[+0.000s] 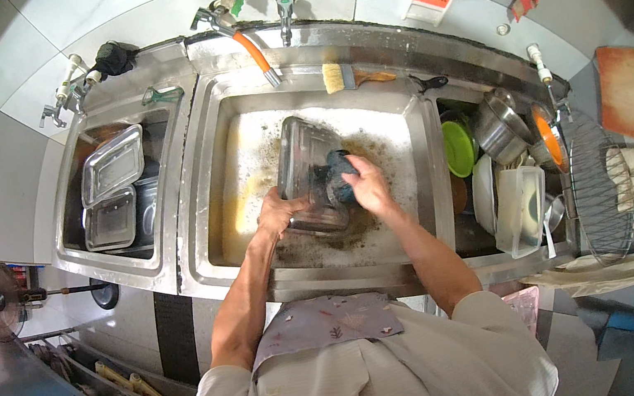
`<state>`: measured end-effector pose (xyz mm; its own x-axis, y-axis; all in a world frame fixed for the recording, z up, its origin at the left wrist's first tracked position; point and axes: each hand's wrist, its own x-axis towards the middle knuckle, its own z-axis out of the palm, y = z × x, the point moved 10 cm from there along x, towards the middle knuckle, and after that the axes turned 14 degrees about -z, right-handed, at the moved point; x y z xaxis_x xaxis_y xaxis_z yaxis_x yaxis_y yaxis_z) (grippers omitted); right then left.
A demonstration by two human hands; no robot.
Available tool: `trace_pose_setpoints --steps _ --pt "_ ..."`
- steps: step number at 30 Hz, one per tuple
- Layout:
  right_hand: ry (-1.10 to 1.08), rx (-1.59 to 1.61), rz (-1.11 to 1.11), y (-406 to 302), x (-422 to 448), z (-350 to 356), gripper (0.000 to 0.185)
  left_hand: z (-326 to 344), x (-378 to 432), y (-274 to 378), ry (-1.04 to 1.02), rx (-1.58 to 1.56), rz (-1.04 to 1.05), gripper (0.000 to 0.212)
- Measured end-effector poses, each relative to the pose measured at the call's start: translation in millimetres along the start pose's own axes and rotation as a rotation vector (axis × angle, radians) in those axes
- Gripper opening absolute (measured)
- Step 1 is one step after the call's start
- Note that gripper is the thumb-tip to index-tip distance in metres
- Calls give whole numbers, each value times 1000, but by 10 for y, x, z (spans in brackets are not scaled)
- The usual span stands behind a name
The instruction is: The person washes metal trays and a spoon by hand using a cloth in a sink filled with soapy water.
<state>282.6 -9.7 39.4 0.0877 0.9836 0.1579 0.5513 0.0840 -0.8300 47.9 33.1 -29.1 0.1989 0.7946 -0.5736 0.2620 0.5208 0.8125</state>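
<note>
My left hand [280, 211] grips the lower left edge of a clear rectangular container [301, 159], tilted over the middle sink. In my right hand [367, 182] is a dark scouring pad [342, 176], pressed against the container's right side. Below them, sudsy water with dark specks lies in the stainless steel sink basin [436, 178]. Behind the basin, a wooden-handled brush [339, 77] with pale bristles rests on the ledge, left of a small black-handled tool [431, 82].
Clear rectangular containers [113, 166] lie in the left basin. The right basin holds a green bowl [459, 148], a metal pot [499, 126] and a translucent plastic container [520, 211]. An orange hose faucet [250, 52] reaches over the back ledge; a wire rack [601, 188] stands at far right.
</note>
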Motion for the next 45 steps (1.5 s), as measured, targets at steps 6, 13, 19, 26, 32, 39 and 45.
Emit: trace_pose_setpoints --steps 6,13,19,26,32,39,45 --pt "3 -97 -665 -1247 -236 567 41 227 -218 242 -125 0 71 57" --pt "-84 -548 -566 -778 609 581 35 266 -466 309 -90 217 -5 59" --pt "5 -201 -47 547 1022 226 39 271 -506 332 -98 261 -25 59" --pt "-78 -312 300 1361 137 64 56 155 -397 131 -101 61 -41 52" --pt "-30 -466 130 1132 430 400 48 81 -63 -177 -35 263 1 72" --pt "-32 -338 -350 -614 330 692 25 314 234 -428 -121 -448 -231 80" --pt "-116 -309 -754 -1331 -513 760 21 688 -157 169 -638 -955 -339 86"
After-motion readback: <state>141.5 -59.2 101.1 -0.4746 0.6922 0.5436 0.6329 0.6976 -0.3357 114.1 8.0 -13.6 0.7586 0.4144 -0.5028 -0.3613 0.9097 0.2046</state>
